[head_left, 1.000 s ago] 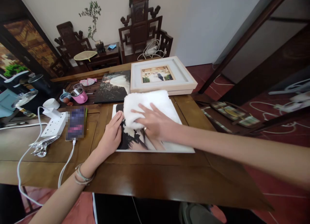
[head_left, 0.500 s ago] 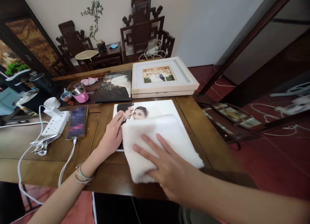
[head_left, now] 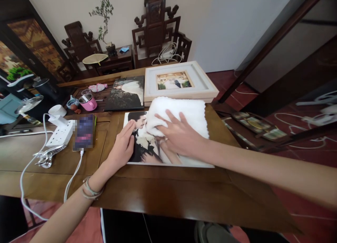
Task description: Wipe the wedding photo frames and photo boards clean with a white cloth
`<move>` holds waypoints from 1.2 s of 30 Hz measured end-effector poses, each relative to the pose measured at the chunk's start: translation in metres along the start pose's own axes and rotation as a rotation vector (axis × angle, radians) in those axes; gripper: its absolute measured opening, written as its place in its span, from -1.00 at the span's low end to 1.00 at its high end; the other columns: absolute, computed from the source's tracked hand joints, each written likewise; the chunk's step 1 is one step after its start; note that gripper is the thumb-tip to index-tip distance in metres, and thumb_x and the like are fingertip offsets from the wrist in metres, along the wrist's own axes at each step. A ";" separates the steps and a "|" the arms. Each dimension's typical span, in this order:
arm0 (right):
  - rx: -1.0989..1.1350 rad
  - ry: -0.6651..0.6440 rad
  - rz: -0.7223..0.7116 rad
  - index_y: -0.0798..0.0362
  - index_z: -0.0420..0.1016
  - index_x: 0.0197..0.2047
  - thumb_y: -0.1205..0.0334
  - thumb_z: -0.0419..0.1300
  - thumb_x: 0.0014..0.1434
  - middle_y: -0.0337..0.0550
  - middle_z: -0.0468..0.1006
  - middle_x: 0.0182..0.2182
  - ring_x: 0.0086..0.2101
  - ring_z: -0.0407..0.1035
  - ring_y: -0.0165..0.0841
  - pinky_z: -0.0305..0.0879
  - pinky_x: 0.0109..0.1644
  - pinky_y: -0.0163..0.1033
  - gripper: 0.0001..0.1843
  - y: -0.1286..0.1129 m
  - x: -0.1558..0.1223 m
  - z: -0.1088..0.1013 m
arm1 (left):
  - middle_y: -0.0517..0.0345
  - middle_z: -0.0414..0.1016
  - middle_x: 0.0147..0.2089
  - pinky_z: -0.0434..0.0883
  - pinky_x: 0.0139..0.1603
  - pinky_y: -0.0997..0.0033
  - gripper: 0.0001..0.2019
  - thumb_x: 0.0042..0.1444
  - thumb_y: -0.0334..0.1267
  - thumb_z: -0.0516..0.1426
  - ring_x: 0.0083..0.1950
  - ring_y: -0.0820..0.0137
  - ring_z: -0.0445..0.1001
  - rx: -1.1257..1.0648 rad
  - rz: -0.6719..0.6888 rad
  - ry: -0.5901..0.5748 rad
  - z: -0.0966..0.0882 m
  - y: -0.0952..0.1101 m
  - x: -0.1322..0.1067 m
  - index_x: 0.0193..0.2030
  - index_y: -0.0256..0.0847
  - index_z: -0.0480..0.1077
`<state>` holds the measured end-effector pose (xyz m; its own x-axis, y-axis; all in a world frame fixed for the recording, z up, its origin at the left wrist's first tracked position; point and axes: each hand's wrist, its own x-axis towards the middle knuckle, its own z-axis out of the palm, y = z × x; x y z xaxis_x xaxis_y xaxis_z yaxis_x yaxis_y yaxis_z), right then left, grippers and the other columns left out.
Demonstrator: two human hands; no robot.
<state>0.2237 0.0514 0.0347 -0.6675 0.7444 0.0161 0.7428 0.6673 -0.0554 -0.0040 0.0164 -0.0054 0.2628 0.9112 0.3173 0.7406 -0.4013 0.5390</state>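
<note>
A large wedding photo print [head_left: 147,144] lies flat on the wooden table, showing a couple in dark and white clothes. My left hand [head_left: 123,141] rests on its left edge, fingers stretched out and lying flat, with nothing held. My right hand [head_left: 176,132] presses a white fluffy towel [head_left: 181,108] against the upper right of the print, fingers spread over the cloth and moving it along. The towel covers one of the two faces and that upper corner; its far edge overlaps the front of a white frame [head_left: 204,88].
A dark photo panel [head_left: 126,92] lies beside the stacked frame. To the left are a phone [head_left: 84,132] on a charging cable, a white power strip [head_left: 60,132] and a pink mug [head_left: 88,102]. Carved chairs [head_left: 155,25] and a potted plant [head_left: 105,25] stand behind the table.
My right hand has slid the towel away from me, from the print's lower part to its upper right, uncovering the print's lower portion. My left hand has stayed in place.
</note>
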 end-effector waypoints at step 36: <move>0.277 -0.009 -0.279 0.01 0.44 0.13 0.53 -0.04 0.04 0.02 0.53 0.03 -0.03 0.41 -0.05 0.29 -0.03 0.01 -0.39 -0.007 0.061 -0.028 | -0.11 0.42 0.22 0.30 0.31 0.00 -0.65 0.32 -0.30 -0.03 0.30 0.13 0.34 0.029 0.025 0.002 -0.001 0.010 0.002 0.17 -0.20 0.37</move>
<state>0.1787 0.0928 0.0636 -0.8431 0.5343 0.0603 0.4914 0.8112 -0.3170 0.0033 0.0146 0.0011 0.2803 0.9005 0.3324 0.7516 -0.4213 0.5076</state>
